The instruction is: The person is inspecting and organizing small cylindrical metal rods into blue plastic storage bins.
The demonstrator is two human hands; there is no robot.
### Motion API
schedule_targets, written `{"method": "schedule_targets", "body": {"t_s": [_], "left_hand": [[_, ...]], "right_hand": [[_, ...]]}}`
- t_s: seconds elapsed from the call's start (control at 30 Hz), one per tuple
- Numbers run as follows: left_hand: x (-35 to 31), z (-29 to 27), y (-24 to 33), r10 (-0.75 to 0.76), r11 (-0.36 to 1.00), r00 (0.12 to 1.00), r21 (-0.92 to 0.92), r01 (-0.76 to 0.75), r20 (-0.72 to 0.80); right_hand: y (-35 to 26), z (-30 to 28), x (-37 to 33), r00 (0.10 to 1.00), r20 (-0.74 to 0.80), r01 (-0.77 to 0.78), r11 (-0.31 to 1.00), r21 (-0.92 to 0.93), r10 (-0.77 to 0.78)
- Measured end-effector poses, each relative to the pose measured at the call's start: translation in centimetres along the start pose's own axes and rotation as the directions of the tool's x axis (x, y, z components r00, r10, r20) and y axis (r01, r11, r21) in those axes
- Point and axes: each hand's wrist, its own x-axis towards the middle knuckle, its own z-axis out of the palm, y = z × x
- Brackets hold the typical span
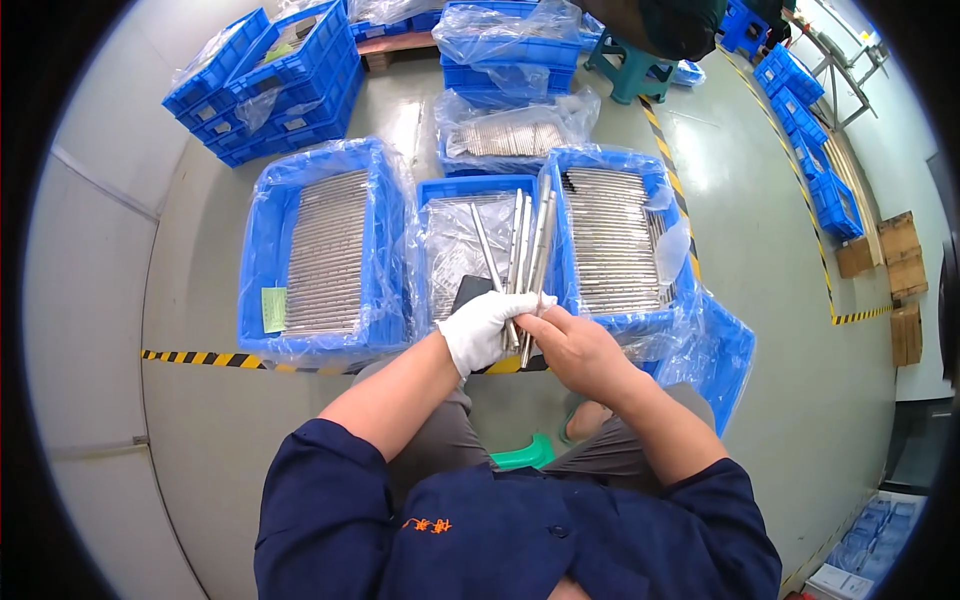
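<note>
My left hand (487,328), in a white glove, grips the lower ends of several long thin metal rods (530,250) that fan upward over the middle blue crate (432,192). My right hand (578,350), bare, pinches the lower end of one rod in the same bundle, touching the left hand. A dark flat pad (470,291) lies just behind the gloved fingers. The middle crate is lined with clear plastic and holds a few loose rods.
A blue crate (262,250) full of packed rods stands on the left, another (655,190) on the right. More blue crates (270,80) are stacked at the back, with a green stool (630,70). Yellow-black floor tape (190,357) runs in front of the crates. A tilted blue crate (725,355) sits at my right knee.
</note>
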Motion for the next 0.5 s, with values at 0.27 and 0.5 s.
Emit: {"method": "schedule_targets", "body": {"t_s": [0.27, 0.5], "left_hand": [[0.1, 0.4, 0.7, 0.025, 0.999, 0.996, 0.033, -0.022, -0.087], [-1.6, 2.3, -0.4, -0.3, 0.904, 0.911, 0.39, 0.176, 0.283]], "right_hand": [[3.5, -0.1, -0.3, 0.673, 0.265, -0.548, 0.226, 0.806, 0.69], [3.3, 0.2, -0.4, 0.772, 0.322, -0.21, -0.258, 0.943, 0.549]]}}
